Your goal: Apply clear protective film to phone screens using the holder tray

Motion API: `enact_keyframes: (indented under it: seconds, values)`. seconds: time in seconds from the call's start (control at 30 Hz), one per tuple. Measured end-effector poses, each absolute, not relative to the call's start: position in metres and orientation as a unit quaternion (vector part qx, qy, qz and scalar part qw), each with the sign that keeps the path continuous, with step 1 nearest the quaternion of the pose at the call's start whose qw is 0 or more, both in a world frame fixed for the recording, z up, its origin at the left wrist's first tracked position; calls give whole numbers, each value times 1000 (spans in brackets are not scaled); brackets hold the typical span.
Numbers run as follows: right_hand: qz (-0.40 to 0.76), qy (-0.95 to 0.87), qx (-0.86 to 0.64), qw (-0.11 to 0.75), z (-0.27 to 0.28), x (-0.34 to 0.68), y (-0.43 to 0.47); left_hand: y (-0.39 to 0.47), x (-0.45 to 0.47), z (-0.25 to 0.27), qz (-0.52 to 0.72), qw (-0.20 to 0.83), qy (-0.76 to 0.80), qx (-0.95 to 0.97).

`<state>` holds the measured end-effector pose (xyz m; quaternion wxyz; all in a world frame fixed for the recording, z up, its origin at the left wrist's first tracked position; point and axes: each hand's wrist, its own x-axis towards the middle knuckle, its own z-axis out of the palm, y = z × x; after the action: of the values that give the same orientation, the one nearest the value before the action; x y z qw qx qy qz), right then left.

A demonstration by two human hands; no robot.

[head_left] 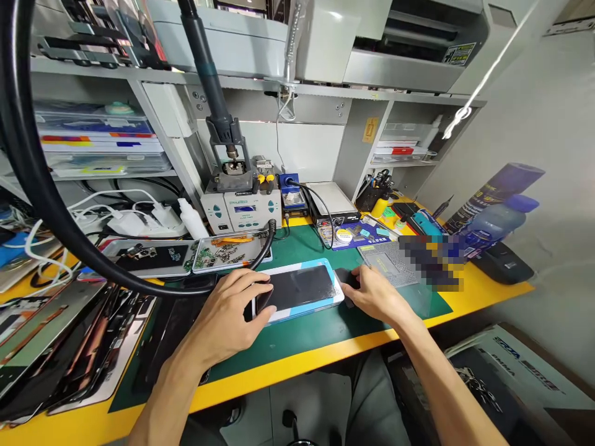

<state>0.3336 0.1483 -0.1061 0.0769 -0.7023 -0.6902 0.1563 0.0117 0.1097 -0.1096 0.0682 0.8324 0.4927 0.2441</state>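
A phone with a dark screen (304, 283) lies face up on a flat white and light-blue box (338, 296) on the green mat. My left hand (237, 310) lies over the left end of phone and box, its thumb and fingers apart. A dark patch shows between thumb and forefinger; whether it is part of the screen I cannot tell. At the box's right end, my right hand (372, 292) is closed in a pinch on a dark flat piece (344, 279). Its exact kind is unclear, and the fingers partly cover it.
A thick black hose (134, 282) curves across the left. Behind are a parts tray (232, 251), a soldering station (244, 210) and a microscope-like stand (230, 142). Phone panels (83, 353) are stacked left. A perforated metal plate (390, 263) and bottles (502, 223) stand right.
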Motion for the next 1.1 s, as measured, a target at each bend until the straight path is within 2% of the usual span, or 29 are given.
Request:
enact_keyframes:
  seconds: [0.23,0.33,0.4,0.43,0.53,0.6,0.87,1.1]
  values:
    - [175,-690,-695,100,-89,334,161,106,16,-106,257,57,490,831]
    - [132,-713,-655,212,-70,327,149,105,17,-105,258,58,487,832]
    - [81,-778,-553,285,-62,316,134,105,18,-105,256,56,488,833]
    - [55,-824,-483,292,-61,310,126,105,18,-105,254,54,488,833]
    - [-24,-923,-307,229,-69,291,112,105,19,-105,249,49,492,832]
    - [-57,-941,-271,196,-80,285,113,105,19,-105,244,49,493,833]
    - [-81,-923,-302,226,-97,291,139,105,18,-107,243,48,501,829]
    - [-74,-922,-331,188,-93,286,140,105,18,-108,253,54,496,829]
